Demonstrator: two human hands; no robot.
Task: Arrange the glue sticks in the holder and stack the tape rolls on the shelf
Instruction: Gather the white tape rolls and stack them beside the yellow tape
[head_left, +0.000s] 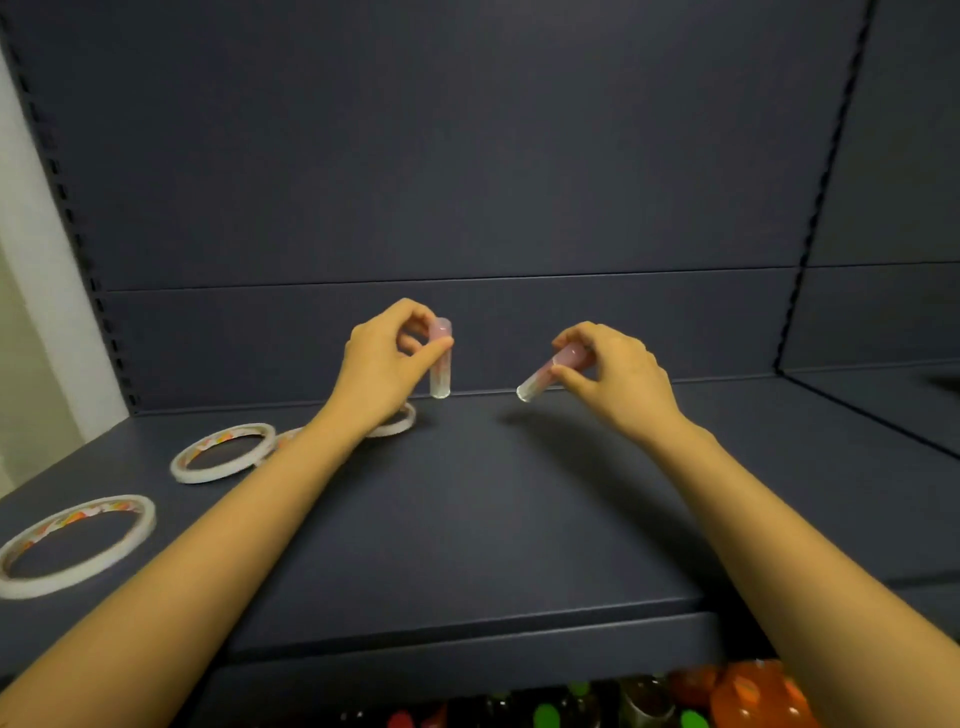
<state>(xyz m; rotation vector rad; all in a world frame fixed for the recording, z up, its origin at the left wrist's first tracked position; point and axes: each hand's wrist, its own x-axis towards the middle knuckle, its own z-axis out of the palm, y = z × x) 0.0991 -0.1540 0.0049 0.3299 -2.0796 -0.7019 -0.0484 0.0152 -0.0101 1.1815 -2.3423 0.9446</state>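
My left hand (382, 364) pinches a glue stick (440, 376) by its pink cap; the stick hangs upright just above the dark shelf (467, 493), near the back wall. My right hand (613, 371) holds a second glue stick (540, 376) by its pink cap, tilted with its clear end down to the left. Several white tape rolls lie flat on the shelf's left side: one at the front left (72, 543), one further back (223, 452), one partly under my left wrist (397, 423), and another mostly hidden behind my left forearm. No holder is in view.
The shelf has a dark back panel (467, 156) and a side panel at the right (883, 260). Slotted uprights run along both back corners. Below the shelf's front edge, colourful items (753, 691) sit on a lower level.
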